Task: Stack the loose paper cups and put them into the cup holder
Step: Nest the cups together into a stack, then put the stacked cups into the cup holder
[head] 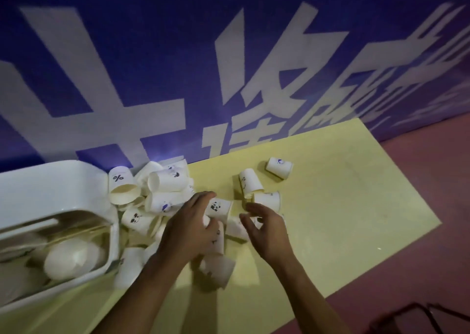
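Several loose white paper cups lie tipped over on the yellow table; some carry panda prints, one a percent sign. My left hand rests on the middle of the heap, fingers curled over a panda cup and another cup under the palm. My right hand hovers just right of it, fingers spread and empty, above a cup. The white cup holder stands at the left with white rounded shapes inside.
Three cups lie apart toward the right of the heap. A blue banner wall with large white characters runs behind the table. Reddish floor lies right of the table edge; a dark metal frame shows at bottom right.
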